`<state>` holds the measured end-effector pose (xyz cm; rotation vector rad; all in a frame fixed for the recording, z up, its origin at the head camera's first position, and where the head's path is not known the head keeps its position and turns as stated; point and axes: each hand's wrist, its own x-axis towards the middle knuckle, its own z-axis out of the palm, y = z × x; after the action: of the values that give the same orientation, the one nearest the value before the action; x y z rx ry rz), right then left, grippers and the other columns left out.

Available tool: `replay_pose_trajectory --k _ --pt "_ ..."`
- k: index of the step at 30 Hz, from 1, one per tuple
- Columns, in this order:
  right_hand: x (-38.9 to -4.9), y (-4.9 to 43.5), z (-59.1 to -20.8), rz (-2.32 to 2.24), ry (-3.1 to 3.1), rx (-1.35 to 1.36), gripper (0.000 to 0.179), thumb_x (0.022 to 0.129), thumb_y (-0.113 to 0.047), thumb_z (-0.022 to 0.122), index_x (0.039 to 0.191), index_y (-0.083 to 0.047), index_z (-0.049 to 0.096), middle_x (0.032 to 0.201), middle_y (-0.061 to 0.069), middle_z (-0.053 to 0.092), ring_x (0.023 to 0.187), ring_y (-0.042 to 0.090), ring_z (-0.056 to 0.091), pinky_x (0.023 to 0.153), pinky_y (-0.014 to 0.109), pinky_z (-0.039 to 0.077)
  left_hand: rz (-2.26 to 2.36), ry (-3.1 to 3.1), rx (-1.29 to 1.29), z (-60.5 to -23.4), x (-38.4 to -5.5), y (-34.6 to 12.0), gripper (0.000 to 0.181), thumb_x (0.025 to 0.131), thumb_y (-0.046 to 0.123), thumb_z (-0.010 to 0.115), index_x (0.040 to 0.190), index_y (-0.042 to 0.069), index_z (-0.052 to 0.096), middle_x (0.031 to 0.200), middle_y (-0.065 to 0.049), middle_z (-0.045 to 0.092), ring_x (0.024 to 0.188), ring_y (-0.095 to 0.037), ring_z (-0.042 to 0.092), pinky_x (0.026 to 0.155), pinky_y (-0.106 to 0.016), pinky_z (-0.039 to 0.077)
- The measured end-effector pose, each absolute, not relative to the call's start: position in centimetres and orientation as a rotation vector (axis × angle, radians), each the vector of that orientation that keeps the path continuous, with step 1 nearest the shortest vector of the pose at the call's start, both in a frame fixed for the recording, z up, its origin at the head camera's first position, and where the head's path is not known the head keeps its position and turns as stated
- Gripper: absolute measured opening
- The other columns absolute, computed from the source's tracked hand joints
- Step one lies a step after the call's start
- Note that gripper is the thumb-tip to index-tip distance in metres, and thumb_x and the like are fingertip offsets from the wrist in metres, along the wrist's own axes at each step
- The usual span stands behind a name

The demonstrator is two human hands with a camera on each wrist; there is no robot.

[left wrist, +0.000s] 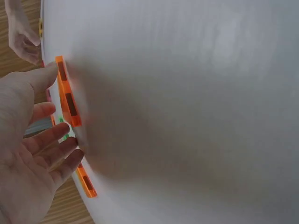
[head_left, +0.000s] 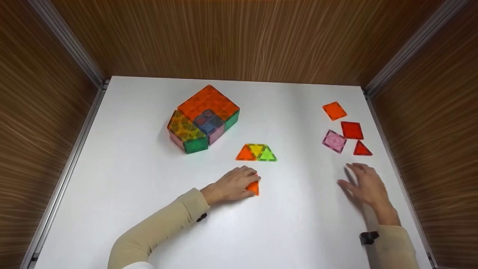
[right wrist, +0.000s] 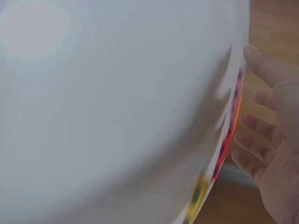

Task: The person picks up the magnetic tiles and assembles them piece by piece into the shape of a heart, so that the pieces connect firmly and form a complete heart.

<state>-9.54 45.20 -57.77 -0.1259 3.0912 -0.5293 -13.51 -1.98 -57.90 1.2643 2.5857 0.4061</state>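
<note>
My left hand [head_left: 233, 185] pinches an orange magnetic tile [head_left: 254, 187] at the table's middle, its thumb and a finger at two ends of the tile. The palm and fingers hide part of this piece. In the left wrist view the orange tile [left wrist: 68, 98] shows its edge, with the thumb against one end. Just beyond lies a flat row of triangle tiles: orange [head_left: 245, 153], yellow [head_left: 257, 149] and green [head_left: 267, 154]. Over at the right, my right hand [head_left: 368, 185] holds nothing, fingers spread apart, close to a red triangle tile [head_left: 362, 148].
A box-like build [head_left: 209, 102] of orange, yellow, blue, green and pink tiles stands at the back left. Loose squares lie back right: orange [head_left: 334, 111], red [head_left: 352, 130] and pink [head_left: 334, 141]. Wood-grain panels [head_left: 239, 41] border the white table [head_left: 298, 224].
</note>
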Motion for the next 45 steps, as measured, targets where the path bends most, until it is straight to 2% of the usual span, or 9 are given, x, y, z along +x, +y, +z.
replay_pose_trajectory --k 7,14,20,26,30,36,39,43,45 --pt "-7.5 49.1 -58.0 -0.524 3.036 0.112 0.077 0.096 -0.051 0.072 0.152 -0.004 0.05 0.149 0.036 0.045 0.129 0.058 0.044 0.098 0.077 0.048 0.3 2.598 1.358 -58.2 -13.5 -1.6 0.043 0.106 0.042 0.062 0.144 0.022 0.064 0.156 -0.008 0.056 0.141 -0.027 0.052 0.119 -0.042 0.045" --pt "-6.2 50.9 -58.5 -0.565 3.017 0.192 0.075 0.097 -0.05 0.072 0.15 -0.001 0.052 0.144 0.038 0.045 0.122 0.056 0.046 0.095 0.075 0.051 0.377 2.597 1.314 -58.4 -13.6 -2.0 0.042 0.106 0.039 0.063 0.142 0.018 0.067 0.15 -0.009 0.059 0.139 -0.027 0.053 0.12 -0.042 0.045" --pt "-6.3 51.2 -58.5 -0.578 3.023 0.203 0.07 0.099 -0.046 0.071 0.147 0.002 0.055 0.135 0.037 0.049 0.113 0.051 0.05 0.093 0.071 0.055 0.434 2.593 1.255 -58.3 -13.7 -2.6 0.045 0.105 0.039 0.064 0.145 0.016 0.064 0.147 -0.009 0.06 0.139 -0.026 0.053 0.121 -0.042 0.044" --pt "-6.2 51.3 -58.2 -0.6 2.977 0.22 0.073 0.098 -0.046 0.072 0.149 0.003 0.053 0.134 0.037 0.047 0.112 0.051 0.05 0.095 0.07 0.055 0.44 2.603 1.249 -58.4 -13.8 -2.9 0.044 0.105 0.038 0.064 0.143 0.016 0.065 0.143 -0.007 0.062 0.137 -0.026 0.054 0.119 -0.041 0.046" --pt "-6.2 51.2 -58.0 -0.612 2.948 0.231 0.075 0.097 -0.046 0.073 0.149 0.005 0.052 0.133 0.037 0.047 0.111 0.052 0.051 0.097 0.07 0.055 0.445 2.622 1.235 -58.6 -13.9 -3.3 0.043 0.105 0.039 0.064 0.14 0.014 0.067 0.139 -0.006 0.063 0.134 -0.025 0.055 0.116 -0.04 0.048" --pt "-6.6 49.6 -57.9 -0.637 2.934 0.198 0.076 0.096 -0.047 0.075 0.147 0.005 0.054 0.13 0.032 0.05 0.108 0.045 0.055 0.096 0.066 0.056 0.493 2.664 1.211 -58.8 -13.8 -4.0 0.042 0.104 0.039 0.066 0.136 0.013 0.069 0.134 -0.008 0.063 0.128 -0.025 0.057 0.109 -0.039 0.051" --pt "-7.1 48.0 -57.8 -0.661 2.928 0.157 0.076 0.094 -0.048 0.077 0.147 0.003 0.055 0.129 0.029 0.052 0.109 0.042 0.054 0.095 0.06 0.057 0.51 2.676 1.199 -58.8 -13.7 -4.1 0.042 0.104 0.039 0.067 0.136 0.012 0.069 0.135 -0.009 0.063 0.127 -0.025 0.057 0.108 -0.039 0.051" --pt "-8.2 45.4 -57.4 -0.674 2.937 0.058 0.075 0.092 -0.047 0.08 0.147 -0.001 0.059 0.127 0.024 0.054 0.11 0.037 0.054 0.09 0.043 0.057 0.504 2.703 1.158 -58.8 -13.6 -3.9 0.042 0.103 0.04 0.068 0.135 0.013 0.069 0.135 -0.01 0.063 0.124 -0.026 0.057 0.106 -0.039 0.053" --pt "-8.8 44.0 -57.4 -0.679 2.945 -0.01 0.071 0.092 -0.043 0.081 0.146 -0.002 0.06 0.126 0.021 0.056 0.11 0.034 0.055 0.091 0.04 0.057 0.503 2.728 1.132 -58.7 -13.4 -3.8 0.042 0.102 0.041 0.07 0.133 0.013 0.069 0.133 -0.01 0.064 0.122 -0.026 0.057 0.103 -0.039 0.053"
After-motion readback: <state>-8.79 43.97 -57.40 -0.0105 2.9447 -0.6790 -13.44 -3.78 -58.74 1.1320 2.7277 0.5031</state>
